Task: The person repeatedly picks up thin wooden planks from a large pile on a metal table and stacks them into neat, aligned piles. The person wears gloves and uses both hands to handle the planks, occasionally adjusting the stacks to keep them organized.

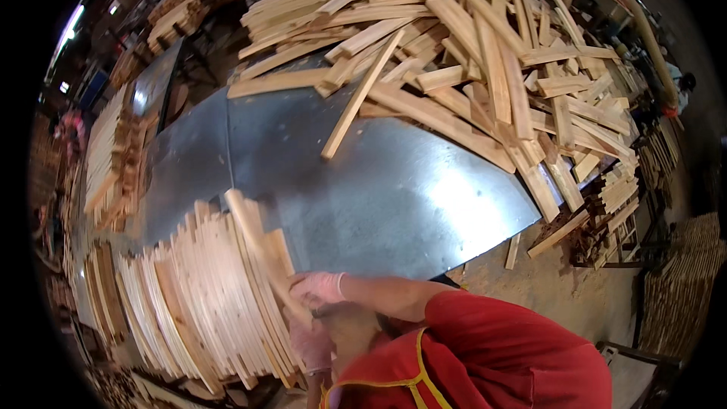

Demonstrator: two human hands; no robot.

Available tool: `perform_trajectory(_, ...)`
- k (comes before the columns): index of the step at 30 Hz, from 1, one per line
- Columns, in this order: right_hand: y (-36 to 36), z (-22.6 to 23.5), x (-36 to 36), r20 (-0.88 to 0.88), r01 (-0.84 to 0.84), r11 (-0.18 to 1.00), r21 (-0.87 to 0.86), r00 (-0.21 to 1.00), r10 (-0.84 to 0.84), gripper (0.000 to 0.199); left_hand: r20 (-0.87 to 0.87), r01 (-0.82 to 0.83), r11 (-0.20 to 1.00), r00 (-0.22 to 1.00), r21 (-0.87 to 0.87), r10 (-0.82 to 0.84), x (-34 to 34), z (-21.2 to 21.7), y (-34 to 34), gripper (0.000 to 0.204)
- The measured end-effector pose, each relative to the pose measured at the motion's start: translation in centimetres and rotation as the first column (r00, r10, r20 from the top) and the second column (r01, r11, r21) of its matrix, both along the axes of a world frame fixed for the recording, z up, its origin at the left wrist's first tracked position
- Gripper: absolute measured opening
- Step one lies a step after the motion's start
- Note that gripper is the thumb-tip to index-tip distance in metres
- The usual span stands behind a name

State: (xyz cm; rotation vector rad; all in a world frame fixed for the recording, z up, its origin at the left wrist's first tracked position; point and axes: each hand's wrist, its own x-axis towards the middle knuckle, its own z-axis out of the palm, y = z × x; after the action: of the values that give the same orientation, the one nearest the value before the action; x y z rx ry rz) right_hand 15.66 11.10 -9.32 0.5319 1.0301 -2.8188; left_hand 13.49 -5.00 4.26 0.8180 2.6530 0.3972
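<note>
Wooden slat [262, 248] slants over right side of slat row [208, 288] on bench [363, 204], fingers of right hand [321, 288] curled round its near end, those of left hand [311, 342] too blurred to tell; one-ended grip could let far end swing and knock row askew.

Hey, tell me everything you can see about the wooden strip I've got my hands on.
The wooden strip is long, narrow and pale tan, with what looks like bare, unpainted wood; motion blur hides its grain. It slants across the view, above the right-hand part of the row of stacked strips, with its far end pointing up and left. The right hand grips it near its lower end; the left hand is at that end, its grip too blurred to tell.
</note>
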Motion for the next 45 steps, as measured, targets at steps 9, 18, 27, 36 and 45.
perform_trajectory(9,30.0,18.7,22.9,-0.275,-0.169,-0.425,0.889,0.544,-0.793,0.048,-0.320,0.112,0.973,0.931,-0.203,-0.174,0.3,-4.4,-2.5,0.083)
perform_trajectory(18,47.0,18.7,27.7,0.301,-0.629,-0.566,0.533,0.766,-0.568,0.070,-0.318,0.298,0.675,0.709,-0.675,-0.630,-2.2,-4.5,-3.5,0.087)
perform_trajectory(27,47.4,20.2,20.2,0.841,-0.708,-0.705,0.047,0.409,-0.355,0.065,-0.380,0.174,0.932,0.877,-0.319,-0.294,-4.3,-3.9,-7.2,0.088)
perform_trajectory(36,39.0,18.4,26.2,0.878,-0.466,-0.845,0.262,0.479,0.008,0.036,-0.189,0.024,0.998,0.981,-0.063,-0.035,-5.3,-3.1,-7.6,0.079)
perform_trajectory(45,27.3,36.0,32.2,-0.259,0.333,0.037,0.942,0.794,-0.550,0.027,-0.444,-0.012,0.895,0.871,-0.446,-0.209,-5.5,-7.6,-7.2,0.092)
